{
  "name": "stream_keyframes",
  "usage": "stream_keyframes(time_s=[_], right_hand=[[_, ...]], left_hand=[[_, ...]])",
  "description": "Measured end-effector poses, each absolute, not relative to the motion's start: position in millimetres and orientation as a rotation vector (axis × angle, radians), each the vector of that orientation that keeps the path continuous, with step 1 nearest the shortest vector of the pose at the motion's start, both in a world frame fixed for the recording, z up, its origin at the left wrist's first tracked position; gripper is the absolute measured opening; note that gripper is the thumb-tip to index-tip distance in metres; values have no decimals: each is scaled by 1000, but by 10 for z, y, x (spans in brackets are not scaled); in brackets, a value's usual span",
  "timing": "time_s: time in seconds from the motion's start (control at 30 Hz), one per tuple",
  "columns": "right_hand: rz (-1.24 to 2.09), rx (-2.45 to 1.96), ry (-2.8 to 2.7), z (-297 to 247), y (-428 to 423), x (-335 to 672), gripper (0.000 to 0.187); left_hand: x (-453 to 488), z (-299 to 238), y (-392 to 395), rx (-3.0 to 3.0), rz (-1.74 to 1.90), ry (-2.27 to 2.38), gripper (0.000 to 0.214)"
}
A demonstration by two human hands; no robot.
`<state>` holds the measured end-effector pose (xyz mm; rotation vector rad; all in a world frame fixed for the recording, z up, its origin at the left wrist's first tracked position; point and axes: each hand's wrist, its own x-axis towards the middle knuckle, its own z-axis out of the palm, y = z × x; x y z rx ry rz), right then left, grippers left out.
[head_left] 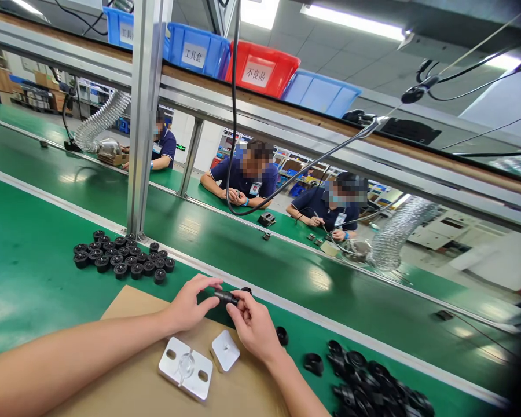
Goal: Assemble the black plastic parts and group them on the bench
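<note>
My left hand point(191, 304) and my right hand point(254, 325) meet over the near edge of the green bench, and both pinch a small black cylindrical part point(226, 297) between their fingertips. Below them lies a brown cardboard sheet point(125, 353) with two silvery metal fixture blocks, a larger one point(185, 369) and a smaller square one point(224, 350). A cluster of several black round parts point(121, 258) stands to the left. A loose heap of black parts point(369, 382) lies to the right, with single pieces point(313, 364) near my right wrist.
A metal post point(141, 116) rises behind the left cluster. A green conveyor belt point(243, 243) runs across. Three people in dark blue shirts sit at the far side. Blue and red bins point(260, 69) stand on the overhead shelf. Cables and flexible hoses point(395, 231) hang down.
</note>
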<state>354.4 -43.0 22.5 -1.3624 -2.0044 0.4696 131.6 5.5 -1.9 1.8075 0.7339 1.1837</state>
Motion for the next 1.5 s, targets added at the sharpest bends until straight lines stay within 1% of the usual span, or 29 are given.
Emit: stream_keyframes(time_s=[0.13, 0.3, 0.43, 0.47, 0.5, 0.63, 0.7, 0.77, 0.83, 0.9, 1.0, 1.07, 1.1, 1.17, 1.23, 1.3, 1.37, 1.43, 1.5], right_hand=[[469, -1375, -1974, 237, -426, 3527, 33], [443, -1444, -1996, 319, -450, 3446, 34], [342, -1624, -2044, 360, -466, 3420, 28], [305, -1673, -2058, 360, -464, 3426, 25], [268, -1717, -2069, 356, -459, 3436, 23], [202, -1790, -2060, 362, -422, 3504, 19], [207, -1797, -2040, 421, -395, 3565, 22], [209, -1820, -2017, 537, -367, 3669, 23], [183, -1875, -1971, 690, -344, 3828, 27], [150, -1970, -1923, 839, -341, 4029, 29], [201, -2142, -1912, 979, -391, 4327, 19], [311, -2233, -1949, 1003, -448, 4473, 11], [376, -2265, -1974, 998, -475, 4525, 14], [498, -2295, -2030, 968, -511, 4589, 28], [566, -2302, -2075, 918, -514, 4607, 34], [575, -2303, -2098, 861, -487, 4598, 32], [563, -2301, -2100, 816, -450, 4581, 25], [549, -2288, -2096, 810, -421, 4563, 19], [494, -2256, -2083, 855, -409, 4531, 17]], left_hand=[[1319, -18, 50, 1965, 1265, 638, 41], [1330, -91, 71, 1946, 1136, 713, 56], [1319, -122, 84, 2004, 1070, 747, 85], [1313, -117, 83, 2024, 1052, 752, 88], [1304, -107, 82, 2052, 1040, 757, 87], [1246, -10, 113, 2341, 988, 853, 65], [1193, 84, 155, 2631, 837, 1066, 60], [1117, 208, 204, 2856, 620, 1352, 60], [1019, 343, 249, 2917, 481, 1592, 61], [915, 458, 283, 2876, 449, 1751, 53], [791, 555, 312, 2853, 375, 1902, 38], [754, 573, 321, 2858, 334, 1944, 34], [749, 573, 324, 2859, 325, 1958, 34], [759, 564, 331, 2855, 326, 1979, 37], [782, 548, 339, 2847, 343, 1983, 38], [808, 525, 346, 2836, 368, 1967, 39], [838, 494, 348, 2820, 407, 1923, 39], [877, 452, 340, 2802, 460, 1825, 35], [932, 395, 321, 2767, 526, 1681, 29]])
